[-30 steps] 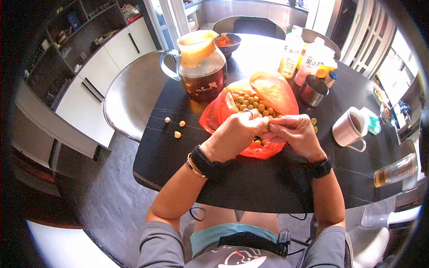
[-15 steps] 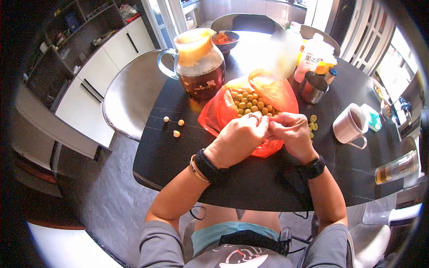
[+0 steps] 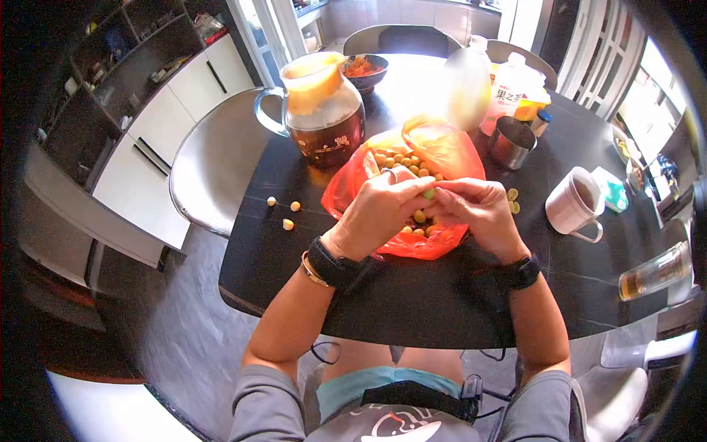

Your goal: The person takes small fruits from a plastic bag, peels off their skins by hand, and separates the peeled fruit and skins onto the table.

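An orange-red plastic bag (image 3: 346,180) lies unfolded on the table, full of small round yellow-brown fruits (image 3: 401,159) that look like longans. Over its near side, my left hand (image 3: 377,210) and my right hand (image 3: 480,217) meet fingertip to fingertip. Between them they pinch one small fruit (image 3: 429,194), whose greenish surface partly shows; the fingers cover the rest. Several greenish pieces, perhaps peel (image 3: 512,199), lie just right of my right hand. Apart on the left are three pale little balls (image 3: 288,224), two of them tinged orange.
A glass pitcher (image 3: 326,121) of dark liquid stands behind the bag at left, near a bowl (image 3: 366,71) of orange food. A metal cup (image 3: 512,142), bottles (image 3: 507,92), a white mug (image 3: 573,200) and a tipped glass (image 3: 655,272) occupy the right of the dark table (image 3: 412,309).
Both hands have turned and their fingers have shifted, so the greenish fruit between them now shows. My left hand has moved slightly left and down.
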The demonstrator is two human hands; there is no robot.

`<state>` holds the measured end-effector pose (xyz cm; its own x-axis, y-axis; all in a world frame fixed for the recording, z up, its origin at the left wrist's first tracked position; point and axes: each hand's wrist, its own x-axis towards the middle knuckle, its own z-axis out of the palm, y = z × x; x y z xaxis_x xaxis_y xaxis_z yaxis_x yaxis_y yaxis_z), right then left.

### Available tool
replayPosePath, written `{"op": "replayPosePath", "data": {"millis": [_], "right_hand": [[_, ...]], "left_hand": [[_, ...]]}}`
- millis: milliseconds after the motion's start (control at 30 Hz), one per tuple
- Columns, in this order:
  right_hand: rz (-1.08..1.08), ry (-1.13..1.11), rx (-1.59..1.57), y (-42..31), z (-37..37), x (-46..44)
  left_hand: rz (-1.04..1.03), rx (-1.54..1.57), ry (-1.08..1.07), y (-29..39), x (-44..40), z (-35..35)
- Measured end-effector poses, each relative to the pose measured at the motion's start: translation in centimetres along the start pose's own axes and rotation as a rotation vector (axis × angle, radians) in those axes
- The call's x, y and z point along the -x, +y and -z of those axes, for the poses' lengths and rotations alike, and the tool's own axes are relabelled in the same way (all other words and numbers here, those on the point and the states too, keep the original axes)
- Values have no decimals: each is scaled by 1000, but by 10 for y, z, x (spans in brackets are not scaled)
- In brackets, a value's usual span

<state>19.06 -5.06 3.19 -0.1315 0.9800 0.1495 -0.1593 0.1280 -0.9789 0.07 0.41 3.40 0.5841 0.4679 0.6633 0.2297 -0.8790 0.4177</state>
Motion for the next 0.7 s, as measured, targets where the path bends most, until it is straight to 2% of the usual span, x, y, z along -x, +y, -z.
{"op": "replayPosePath", "data": {"millis": [133, 400, 567, 633, 700], "right_hand": [[135, 36, 142, 6, -2, -1], [-68, -20, -75, -1, -2, 1], [-38, -69, -103, -2, -5, 2], [-16, -95, -128, -2, -5, 2], [-27, -97, -37, 1, -4, 2]], "left_hand": [[33, -160, -29, 3, -1, 3], [-34, -42, -13, -4, -1, 2], [-39, -146, -30, -4, 1, 3], [-124, -164, -9, -6, 2, 0], [-107, -183, -28, -2, 3, 1]]}}
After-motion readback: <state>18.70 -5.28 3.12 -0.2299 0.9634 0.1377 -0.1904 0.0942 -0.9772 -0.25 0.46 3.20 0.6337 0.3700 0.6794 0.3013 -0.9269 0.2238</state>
